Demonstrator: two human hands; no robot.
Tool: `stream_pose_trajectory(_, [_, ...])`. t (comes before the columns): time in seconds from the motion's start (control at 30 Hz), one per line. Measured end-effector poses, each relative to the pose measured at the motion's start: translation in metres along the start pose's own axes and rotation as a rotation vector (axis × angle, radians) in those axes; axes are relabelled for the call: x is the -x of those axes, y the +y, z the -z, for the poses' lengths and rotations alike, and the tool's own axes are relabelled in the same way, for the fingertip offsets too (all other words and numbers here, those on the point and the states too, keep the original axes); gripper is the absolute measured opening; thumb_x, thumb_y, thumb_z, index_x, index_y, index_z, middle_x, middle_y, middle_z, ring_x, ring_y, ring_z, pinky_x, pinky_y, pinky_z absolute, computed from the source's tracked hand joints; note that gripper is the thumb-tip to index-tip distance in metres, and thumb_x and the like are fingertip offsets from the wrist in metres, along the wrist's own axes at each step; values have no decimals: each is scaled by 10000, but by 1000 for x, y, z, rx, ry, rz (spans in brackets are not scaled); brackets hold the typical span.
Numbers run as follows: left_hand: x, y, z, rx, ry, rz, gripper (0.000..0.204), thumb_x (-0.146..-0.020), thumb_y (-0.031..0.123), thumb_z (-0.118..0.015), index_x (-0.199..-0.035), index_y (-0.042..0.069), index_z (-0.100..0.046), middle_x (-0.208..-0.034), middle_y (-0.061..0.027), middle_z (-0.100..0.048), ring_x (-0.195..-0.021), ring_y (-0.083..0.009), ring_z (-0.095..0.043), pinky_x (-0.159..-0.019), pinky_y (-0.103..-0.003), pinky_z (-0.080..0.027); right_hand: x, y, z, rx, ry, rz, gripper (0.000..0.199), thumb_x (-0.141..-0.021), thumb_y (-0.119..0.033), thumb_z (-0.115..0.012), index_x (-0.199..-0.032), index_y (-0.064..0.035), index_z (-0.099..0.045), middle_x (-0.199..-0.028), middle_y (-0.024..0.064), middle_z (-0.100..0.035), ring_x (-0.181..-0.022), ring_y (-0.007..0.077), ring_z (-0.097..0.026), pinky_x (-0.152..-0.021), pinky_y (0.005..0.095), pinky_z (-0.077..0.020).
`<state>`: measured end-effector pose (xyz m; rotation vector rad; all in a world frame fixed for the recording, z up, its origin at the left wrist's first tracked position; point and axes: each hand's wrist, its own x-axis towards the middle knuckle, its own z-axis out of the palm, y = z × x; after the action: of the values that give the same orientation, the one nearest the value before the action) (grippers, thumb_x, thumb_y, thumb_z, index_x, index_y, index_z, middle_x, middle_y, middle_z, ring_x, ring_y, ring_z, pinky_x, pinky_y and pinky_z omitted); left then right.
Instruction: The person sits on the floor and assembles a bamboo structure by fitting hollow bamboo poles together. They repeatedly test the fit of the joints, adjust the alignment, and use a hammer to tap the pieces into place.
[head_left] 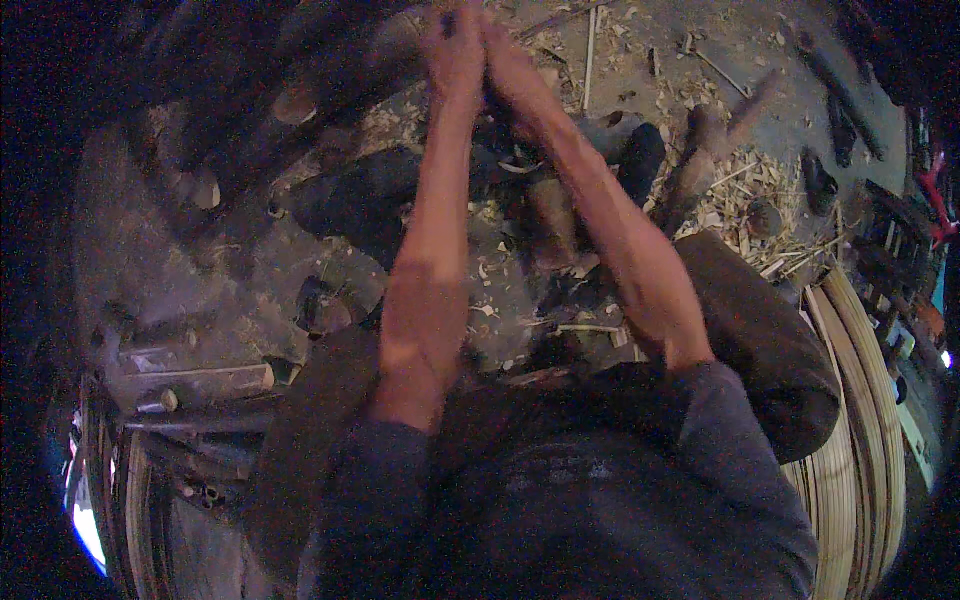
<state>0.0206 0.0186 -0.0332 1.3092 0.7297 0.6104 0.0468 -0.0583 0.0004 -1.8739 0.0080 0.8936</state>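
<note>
Both my arms stretch straight ahead to the top edge of the head view. There my left hand (pixel 456 58) and my right hand (pixel 512 72) come close together, side by side. Motion blur and dim light smear the fingers, and the picture's edge cuts them off. Whether anything lies between the hands is hidden. Beneath my forearms are dark, rounded shapes and a stubby brown wooden piece (pixel 550 222) on the dirty floor. A pale thin curved thing (pixel 518 168) shows between my wrists, too blurred to name.
Wood shavings (pixel 745 205) and thin sticks litter the floor at the right. Long pale wooden strips (pixel 835 490) stand stacked at my right side. Dark logs (pixel 290 105) lie at the upper left. A pale bar (pixel 215 381) lies at the left, and something red (pixel 938 205) is far right.
</note>
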Motion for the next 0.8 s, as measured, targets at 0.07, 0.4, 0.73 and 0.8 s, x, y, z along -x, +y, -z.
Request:
stream_pose_trajectory(0.07, [26, 23, 16, -13, 207, -61, 393, -896, 338, -527, -1043, -24, -570, -1048, -136, -592, -946, -202, -551, -863, -363, -436, 19, 1, -10, -100, -293, 475, 571, -948, -483, -381, -1302, -39, -452, -1269, 154, -503, -1186, 265, -452, -985, 366, -371])
stream_pose_trajectory(0.4, [7, 35, -41, -177, -602, -64, 488, -811, 378, -613, -1103, -9, -565, -1093, -144, -589, -993, -251, -558, -899, -340, -430, 21, 24, 15, -551, 314, 412, 520, -967, -450, -358, -1253, -34, -481, -1103, 104, -573, -940, 210, -557, -821, 331, -470])
stream_pose_trajectory(0.73, [49, 23, 5, 62, 325, -6, 453, -880, 397, -525, -1059, -20, -528, -987, -127, -570, -901, -218, -544, -801, -349, -449, 9, 25, 3, 134, -407, 508, 523, -941, -434, -408, -1303, -60, -464, -1277, 143, -517, -1182, 224, -461, -1035, 360, -317])
stream_pose_trajectory(0.8, [95, 15, 48, 315, 616, -17, 425, -883, 387, -513, -1036, -9, -527, -1027, -127, -538, -900, -220, -542, -832, -351, -444, 38, 3, -8, 241, -694, 450, 510, -919, -417, -462, -1288, -66, -486, -1292, 145, -511, -1192, 217, -460, -1039, 354, -317])
